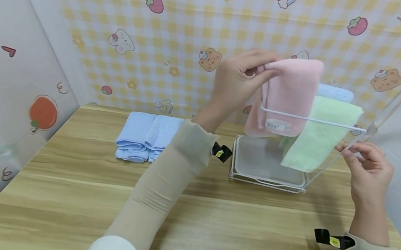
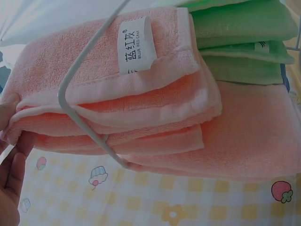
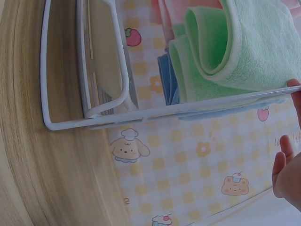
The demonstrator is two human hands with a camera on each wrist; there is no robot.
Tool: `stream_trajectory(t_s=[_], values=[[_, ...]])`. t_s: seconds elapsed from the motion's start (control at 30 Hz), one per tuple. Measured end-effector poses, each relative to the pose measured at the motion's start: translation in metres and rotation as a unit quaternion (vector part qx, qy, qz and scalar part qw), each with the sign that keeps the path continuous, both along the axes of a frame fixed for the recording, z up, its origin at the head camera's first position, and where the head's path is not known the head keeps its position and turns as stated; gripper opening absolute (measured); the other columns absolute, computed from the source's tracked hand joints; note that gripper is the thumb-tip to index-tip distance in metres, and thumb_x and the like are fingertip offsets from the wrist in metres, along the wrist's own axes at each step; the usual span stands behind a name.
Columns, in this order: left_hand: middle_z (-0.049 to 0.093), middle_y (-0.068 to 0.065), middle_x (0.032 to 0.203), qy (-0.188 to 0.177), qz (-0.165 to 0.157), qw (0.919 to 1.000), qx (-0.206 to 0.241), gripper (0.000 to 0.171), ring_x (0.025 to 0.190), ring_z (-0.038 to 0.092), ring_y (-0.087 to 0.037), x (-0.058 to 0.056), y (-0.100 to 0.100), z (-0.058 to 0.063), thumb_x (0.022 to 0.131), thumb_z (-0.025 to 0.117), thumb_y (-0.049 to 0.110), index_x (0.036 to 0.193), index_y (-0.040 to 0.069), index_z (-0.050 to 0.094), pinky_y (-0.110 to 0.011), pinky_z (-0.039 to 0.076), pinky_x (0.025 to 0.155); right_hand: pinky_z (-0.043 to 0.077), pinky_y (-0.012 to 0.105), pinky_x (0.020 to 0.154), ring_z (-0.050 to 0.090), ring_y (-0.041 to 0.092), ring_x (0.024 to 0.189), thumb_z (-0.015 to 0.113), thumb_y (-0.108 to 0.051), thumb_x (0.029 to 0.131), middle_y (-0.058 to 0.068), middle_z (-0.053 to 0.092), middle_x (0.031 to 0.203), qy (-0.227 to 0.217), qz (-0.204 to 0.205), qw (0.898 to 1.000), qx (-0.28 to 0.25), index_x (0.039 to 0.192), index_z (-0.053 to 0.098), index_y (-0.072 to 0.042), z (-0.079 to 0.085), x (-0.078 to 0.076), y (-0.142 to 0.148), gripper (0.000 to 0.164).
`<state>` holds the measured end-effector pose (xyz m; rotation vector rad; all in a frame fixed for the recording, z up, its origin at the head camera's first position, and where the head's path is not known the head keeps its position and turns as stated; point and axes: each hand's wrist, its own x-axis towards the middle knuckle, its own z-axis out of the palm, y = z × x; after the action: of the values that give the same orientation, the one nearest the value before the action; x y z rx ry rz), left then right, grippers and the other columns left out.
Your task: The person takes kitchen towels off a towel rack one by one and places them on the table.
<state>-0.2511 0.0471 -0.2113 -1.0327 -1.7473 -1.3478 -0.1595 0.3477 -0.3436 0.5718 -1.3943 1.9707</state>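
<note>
My left hand pinches the upper left edge of a folded pink towel, which hangs over the front bar of a white wire rack. A white label shows on the pink towel's front, near its lower edge. To its right a light green towel drapes over the same bar, with a blue towel behind it. My right hand holds the rack's right upright between thumb and fingers. In the right wrist view only part of the right hand shows, at the rack's side rail.
Folded light blue towels lie on the wooden table, left of the rack. A shallow tray sits in the rack's base. Behind stands a yellow checked curtain; white sheets hang at both sides.
</note>
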Motion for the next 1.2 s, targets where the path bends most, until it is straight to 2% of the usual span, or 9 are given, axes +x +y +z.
stream_trajectory(t_s=[0.1,0.23,0.37,0.63,0.73,0.97,1.2], values=[[0.075,-0.01,0.094,0.02,-0.015,0.9994,0.023,0.018,0.071,0.051,-0.006,0.0,-0.005,-0.006,0.085,0.079,0.014,0.096,0.0,0.078,-0.019,0.043,0.064,0.059,0.027,0.084,0.073,0.024,0.086,0.047,0.031,0.085,0.017,0.052,0.103,0.005,0.011,1.0,-0.003,0.092,0.06,0.026,-0.001,0.0,0.0,0.015],[0.075,-0.014,0.094,0.04,-0.027,0.9978,0.045,0.017,0.072,0.054,-0.009,0.001,-0.01,-0.011,0.084,0.079,0.01,0.094,-0.003,0.077,-0.02,0.045,0.065,0.059,0.027,0.083,0.074,0.023,0.086,0.047,0.032,0.085,0.017,0.053,0.101,0.002,0.005,1.0,0.0,0.092,0.06,0.026,0.0,0.001,-0.002,0.015],[0.075,-0.016,0.095,0.052,-0.03,0.9964,0.059,0.016,0.073,0.056,-0.011,0.004,-0.015,-0.01,0.085,0.079,0.009,0.093,-0.004,0.076,-0.019,0.047,0.068,0.059,0.025,0.083,0.074,0.023,0.084,0.048,0.031,0.085,0.015,0.055,0.095,-0.001,-0.003,1.0,0.004,0.09,0.059,0.025,0.001,0.002,-0.004,0.013],[0.075,-0.018,0.091,0.102,-0.033,0.9891,0.101,0.015,0.07,0.054,-0.012,0.006,-0.027,-0.008,0.084,0.079,0.006,0.094,-0.006,0.076,-0.019,0.047,0.066,0.059,0.026,0.083,0.074,0.023,0.082,0.048,0.031,0.085,0.015,0.061,0.089,0.004,-0.001,1.0,-0.004,0.089,0.06,0.024,0.004,0.002,-0.005,0.014],[0.074,-0.02,0.091,0.097,-0.031,0.987,0.124,0.015,0.071,0.055,-0.011,0.006,-0.033,-0.009,0.083,0.078,0.002,0.094,-0.008,0.075,-0.021,0.05,0.065,0.059,0.027,0.084,0.074,0.024,0.082,0.048,0.032,0.085,0.015,0.064,0.086,0.005,0.006,1.0,-0.008,0.089,0.06,0.024,0.004,0.001,-0.005,0.015],[0.072,-0.027,0.094,0.048,-0.032,0.984,0.169,0.016,0.074,0.059,-0.006,0.007,-0.049,-0.01,0.082,0.077,-0.003,0.094,-0.012,0.073,-0.019,0.053,0.066,0.059,0.029,0.084,0.073,0.026,0.082,0.046,0.033,0.085,0.017,0.068,0.083,0.007,0.019,1.0,-0.023,0.089,0.059,0.025,0.004,-0.001,-0.004,0.016],[0.07,-0.031,0.092,0.039,-0.022,0.9765,0.211,0.015,0.074,0.062,-0.005,0.005,-0.06,-0.017,0.08,0.077,-0.008,0.093,-0.015,0.071,-0.019,0.054,0.066,0.059,0.031,0.086,0.073,0.027,0.083,0.045,0.033,0.085,0.019,0.07,0.083,0.012,0.021,0.999,-0.023,0.091,0.06,0.026,0.003,-0.003,-0.002,0.017]])
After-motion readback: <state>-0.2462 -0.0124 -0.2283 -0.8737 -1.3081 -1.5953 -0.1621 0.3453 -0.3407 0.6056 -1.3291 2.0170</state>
